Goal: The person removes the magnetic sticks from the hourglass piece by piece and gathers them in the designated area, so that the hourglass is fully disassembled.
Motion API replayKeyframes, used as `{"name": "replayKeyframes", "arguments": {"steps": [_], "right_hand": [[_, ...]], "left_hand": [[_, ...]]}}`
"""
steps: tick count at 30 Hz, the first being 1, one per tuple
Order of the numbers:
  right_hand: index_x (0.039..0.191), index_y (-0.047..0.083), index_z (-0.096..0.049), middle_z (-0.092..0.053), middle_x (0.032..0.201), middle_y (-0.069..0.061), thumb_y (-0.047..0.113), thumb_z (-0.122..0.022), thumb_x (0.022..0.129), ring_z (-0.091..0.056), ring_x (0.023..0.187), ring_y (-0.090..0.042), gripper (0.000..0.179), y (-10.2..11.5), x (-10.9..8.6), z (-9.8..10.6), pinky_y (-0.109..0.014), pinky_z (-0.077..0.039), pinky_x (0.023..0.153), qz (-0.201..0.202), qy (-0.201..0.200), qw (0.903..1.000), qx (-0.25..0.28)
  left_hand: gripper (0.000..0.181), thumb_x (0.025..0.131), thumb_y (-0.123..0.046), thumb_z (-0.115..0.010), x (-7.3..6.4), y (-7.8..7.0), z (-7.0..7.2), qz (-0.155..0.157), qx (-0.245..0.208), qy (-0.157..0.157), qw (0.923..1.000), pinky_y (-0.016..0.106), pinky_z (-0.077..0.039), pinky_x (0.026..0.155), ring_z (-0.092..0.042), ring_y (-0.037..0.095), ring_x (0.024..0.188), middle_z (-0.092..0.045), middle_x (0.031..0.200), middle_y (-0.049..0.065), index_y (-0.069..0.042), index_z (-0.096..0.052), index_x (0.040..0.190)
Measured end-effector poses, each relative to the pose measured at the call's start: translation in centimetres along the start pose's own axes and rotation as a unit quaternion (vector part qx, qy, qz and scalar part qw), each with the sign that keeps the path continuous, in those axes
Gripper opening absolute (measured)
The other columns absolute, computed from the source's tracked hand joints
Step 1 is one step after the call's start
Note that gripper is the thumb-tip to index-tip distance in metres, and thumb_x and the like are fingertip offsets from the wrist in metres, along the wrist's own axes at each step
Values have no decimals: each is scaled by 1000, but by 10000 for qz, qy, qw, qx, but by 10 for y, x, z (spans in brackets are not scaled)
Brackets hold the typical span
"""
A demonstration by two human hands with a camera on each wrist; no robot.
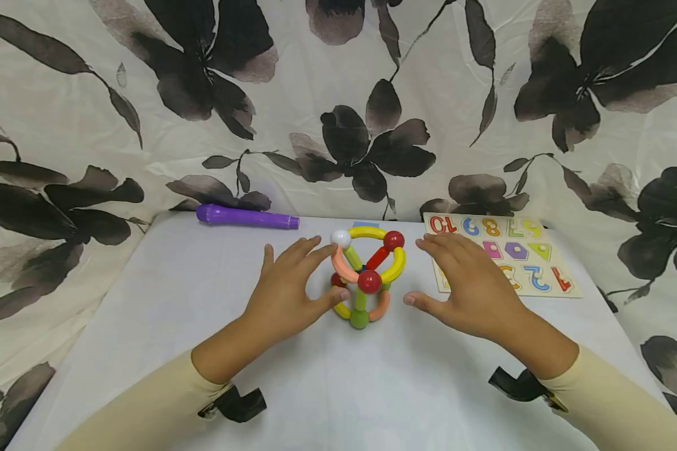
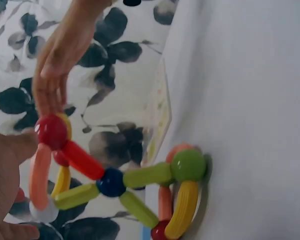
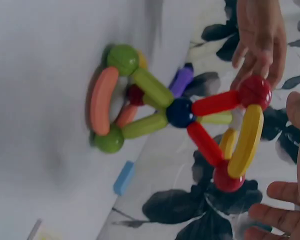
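In the middle of the table stands an hourglass-shaped model of magnetic balls and sticks. A dark blue ball (image 3: 181,112) forms its waist, with green and red sticks radiating from it. Curved yellow and salmon pieces ring its top and base, joined by red, white and green balls. My left hand (image 1: 284,285) is at its left side, fingers spread, with the index finger and thumb overlapping the upper ring in the head view. My right hand (image 1: 474,285) hovers to the right, apart from the model, fingers extended and thumb out, holding nothing.
A purple toy microphone (image 1: 248,217) lies at the back left. At the back right, a number and shape puzzle board (image 1: 553,250) lies partly under my right hand in the head view. A small blue piece (image 3: 123,178) lies behind the model. Floral cloth hangs behind the white table.
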State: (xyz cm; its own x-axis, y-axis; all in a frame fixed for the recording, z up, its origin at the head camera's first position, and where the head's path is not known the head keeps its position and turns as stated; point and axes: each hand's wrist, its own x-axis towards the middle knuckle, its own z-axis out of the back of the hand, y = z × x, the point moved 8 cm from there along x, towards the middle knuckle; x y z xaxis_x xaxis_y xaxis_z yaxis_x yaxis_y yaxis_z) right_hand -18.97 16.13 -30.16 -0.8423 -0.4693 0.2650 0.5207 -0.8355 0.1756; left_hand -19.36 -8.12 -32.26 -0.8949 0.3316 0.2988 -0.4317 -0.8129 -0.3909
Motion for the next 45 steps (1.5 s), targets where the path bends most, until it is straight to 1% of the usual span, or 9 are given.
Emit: {"name": "replayKeyframes", "arguments": {"steps": [5,8,12,18,22,26,29,35,45], "right_hand": [[141,10,-60,-61,141,-9,53,-83,82,-45,137,-32,76,24,8,-2,-56,-38,112,748,-443,9961,119],[138,11,-63,-65,135,-6,49,-85,81,-48,134,-29,71,36,13,-6,-53,-41,109,1037,-547,9929,186],[133,13,-67,-69,126,0,43,-89,79,-50,128,-26,66,47,18,-13,-48,-44,106,1243,-569,9903,242],[128,15,-71,-71,113,2,36,-90,79,-52,119,-22,57,53,23,-22,-43,-47,102,1228,-512,9907,276],[128,14,-72,-70,109,0,33,-91,79,-53,116,-22,55,54,24,-25,-43,-48,101,1166,-430,9917,317],[127,14,-73,-70,108,0,34,-90,80,-53,116,-22,54,54,25,-27,-43,-48,101,1132,-390,9921,361],[126,14,-73,-70,107,0,32,-91,79,-53,116,-22,53,54,26,-27,-43,-48,102,1144,-405,9918,403],[125,14,-74,-70,107,0,30,-92,78,-54,115,-22,53,55,27,-27,-43,-48,102,1209,-448,9907,437],[126,13,-74,-70,106,-1,31,-91,79,-54,115,-23,53,54,26,-25,-42,-47,102,1192,-461,9912,356]], "left_hand": [[66,85,-42,-85,-2,-9,-6,37,-343,-522,9980,78,-8,112,-49,31,137,-56,145,11,-19,-62,143],[62,85,-38,-85,-2,-12,-10,70,-471,-651,9967,78,-9,112,-49,33,136,-56,144,11,-19,-63,140],[56,86,-37,-84,-2,-16,-15,68,-582,-729,9956,78,-9,111,-49,40,134,-55,144,13,-17,-67,136],[49,86,-35,-84,-3,-19,-16,-23,-722,-893,9934,79,-11,110,-50,43,131,-54,141,16,-19,-71,131],[49,86,-35,-83,-3,-20,-17,-21,-624,-912,9939,80,-12,109,-50,44,130,-54,140,17,-20,-71,130],[47,86,-35,-83,-3,-20,-19,49,-550,-850,9948,80,-12,109,-50,45,130,-55,139,18,-20,-72,130],[43,85,-33,-84,-2,-20,-19,59,-588,-865,9945,80,-13,110,-49,44,129,-56,137,18,-19,-73,125],[35,84,-30,-85,-1,-20,-17,-49,-642,-945,9934,79,-15,110,-49,41,125,-56,131,18,-18,-74,116],[35,85,-32,-86,-1,-20,-16,-153,-416,-960,9944,78,-13,111,-48,40,124,-56,126,19,-16,-74,113]]}}
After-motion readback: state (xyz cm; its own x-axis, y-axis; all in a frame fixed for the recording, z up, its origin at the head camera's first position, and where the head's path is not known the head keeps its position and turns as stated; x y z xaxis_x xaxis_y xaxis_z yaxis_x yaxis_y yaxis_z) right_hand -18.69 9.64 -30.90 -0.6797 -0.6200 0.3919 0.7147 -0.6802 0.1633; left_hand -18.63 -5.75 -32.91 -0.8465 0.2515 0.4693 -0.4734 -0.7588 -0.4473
